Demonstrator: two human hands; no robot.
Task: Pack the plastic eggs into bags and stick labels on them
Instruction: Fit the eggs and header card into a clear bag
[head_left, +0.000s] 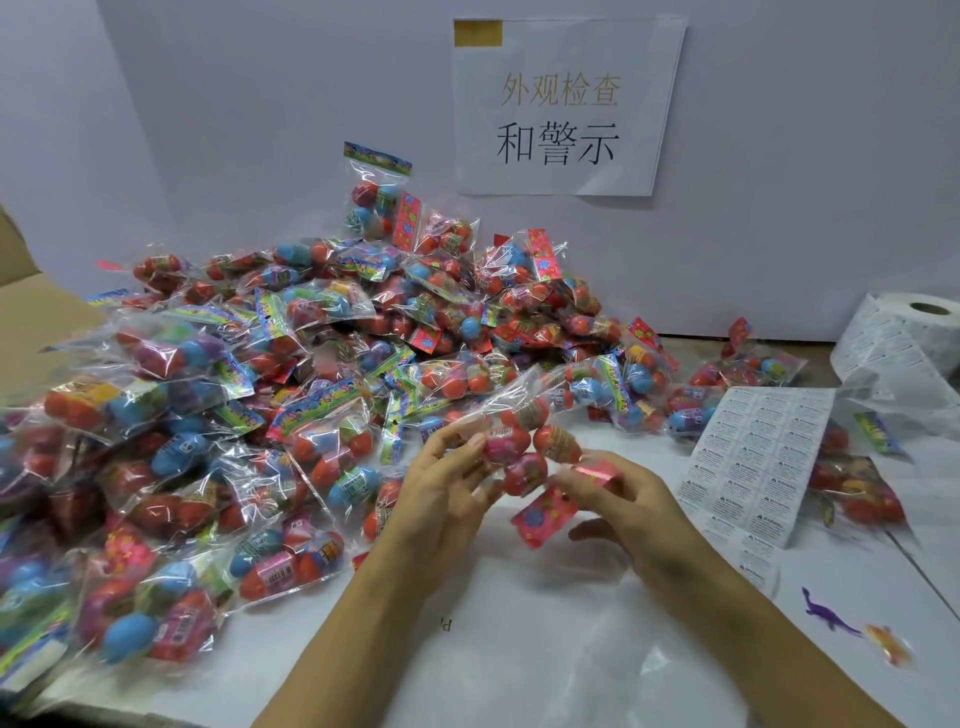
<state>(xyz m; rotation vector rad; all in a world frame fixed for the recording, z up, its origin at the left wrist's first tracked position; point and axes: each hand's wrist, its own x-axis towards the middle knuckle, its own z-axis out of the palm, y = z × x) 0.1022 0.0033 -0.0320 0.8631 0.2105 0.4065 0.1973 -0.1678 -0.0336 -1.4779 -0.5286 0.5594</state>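
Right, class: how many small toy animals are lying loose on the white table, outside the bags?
2. A purple long-necked dinosaur lies at the table's right edge, and a blurred orange toy sits just right of it. Others may be hidden under the bags.

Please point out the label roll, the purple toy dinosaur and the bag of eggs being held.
label roll (914, 317): head view, on its white outer winding.
purple toy dinosaur (826, 613): head view, on its body.
bag of eggs (524, 470): head view, on a red egg inside.
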